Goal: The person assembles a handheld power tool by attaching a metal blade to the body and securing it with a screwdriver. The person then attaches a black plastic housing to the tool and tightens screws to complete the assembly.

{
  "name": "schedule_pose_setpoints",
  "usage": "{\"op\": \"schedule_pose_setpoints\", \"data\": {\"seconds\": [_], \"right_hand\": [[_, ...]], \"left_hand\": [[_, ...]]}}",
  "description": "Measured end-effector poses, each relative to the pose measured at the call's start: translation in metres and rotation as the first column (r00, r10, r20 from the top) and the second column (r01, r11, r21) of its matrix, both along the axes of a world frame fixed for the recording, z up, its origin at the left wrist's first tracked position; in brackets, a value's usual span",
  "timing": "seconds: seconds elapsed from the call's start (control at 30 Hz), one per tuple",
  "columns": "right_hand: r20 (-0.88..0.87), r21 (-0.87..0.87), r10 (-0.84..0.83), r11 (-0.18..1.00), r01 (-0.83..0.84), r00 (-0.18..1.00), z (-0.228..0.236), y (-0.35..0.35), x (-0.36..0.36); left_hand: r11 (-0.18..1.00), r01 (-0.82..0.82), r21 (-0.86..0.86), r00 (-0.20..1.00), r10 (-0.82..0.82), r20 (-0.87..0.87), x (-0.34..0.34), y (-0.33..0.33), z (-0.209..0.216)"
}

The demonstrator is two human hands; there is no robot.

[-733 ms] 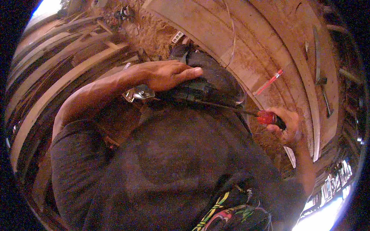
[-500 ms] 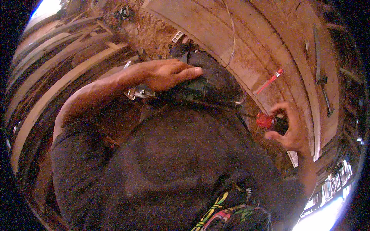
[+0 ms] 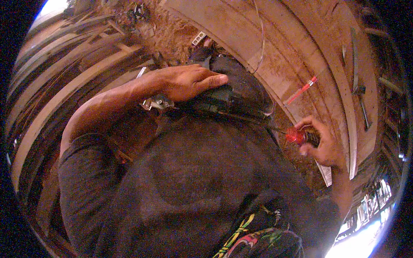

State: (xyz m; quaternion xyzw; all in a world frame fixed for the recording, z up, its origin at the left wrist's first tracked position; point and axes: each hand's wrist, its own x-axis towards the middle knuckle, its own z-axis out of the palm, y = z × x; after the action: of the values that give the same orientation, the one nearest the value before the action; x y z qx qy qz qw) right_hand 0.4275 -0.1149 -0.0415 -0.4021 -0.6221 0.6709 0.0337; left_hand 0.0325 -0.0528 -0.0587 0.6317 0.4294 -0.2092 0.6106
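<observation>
My left hand (image 3: 189,81) lies over a dark green tool body (image 3: 221,98) on my lap, thumb stretched along its top and the other fingers mostly hidden. Beneath that wrist a shiny silver metal part (image 3: 157,103) sticks out. On the right, my right hand (image 3: 322,144) is curled round the handle of a screwdriver (image 3: 294,135), red at the front and dark toward the palm. Its thin shaft runs left toward the tool body, where the tip cannot be made out.
A long wooden board (image 3: 279,64) slants along my right side, with a red-and-clear pen (image 3: 303,89) lying on it. A hammer (image 3: 363,105) lies farther right. Stacked timber (image 3: 73,81) fills the left. A white socket strip (image 3: 198,38) sits ahead on sawdust.
My right hand's fingers have shifted and closed nearer round the screwdriver handle. The handle stays almost in place. My left hand has hardly moved.
</observation>
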Motion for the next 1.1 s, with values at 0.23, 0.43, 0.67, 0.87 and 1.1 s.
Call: {"op": "schedule_pose_setpoints", "data": {"seconds": [0.23,0.43,0.67,0.87,1.1], "right_hand": [[0.232,0.832,0.118,0.491,-0.26,0.966,-0.01,-0.019,0.013],[0.197,-0.37,-0.053,0.92,0.124,0.979,0.002,-0.003,-0.001],[0.168,0.754,0.065,0.634,-0.171,0.984,-0.001,-0.017,0.002],[0.099,0.537,0.11,0.831,-0.146,0.989,-0.002,-0.022,0.0],[0.041,0.109,0.007,0.994,-0.011,0.999,0.015,-0.001,-0.011]], "left_hand": [[0.997,-0.045,-0.061,0.998,0.048,0.047,-0.001,-0.001,0.0],[0.999,-0.001,-0.032,1.0,0.002,0.031,0.001,-0.005,-0.006],[0.998,-0.018,0.056,1.0,0.017,0.004,0.001,-0.003,0.008],[0.999,0.038,0.026,0.999,-0.038,-0.03,0.005,-0.001,0.01],[0.99,0.029,0.138,1.0,-0.028,-0.004,0.002,-0.01,0.008]]}}
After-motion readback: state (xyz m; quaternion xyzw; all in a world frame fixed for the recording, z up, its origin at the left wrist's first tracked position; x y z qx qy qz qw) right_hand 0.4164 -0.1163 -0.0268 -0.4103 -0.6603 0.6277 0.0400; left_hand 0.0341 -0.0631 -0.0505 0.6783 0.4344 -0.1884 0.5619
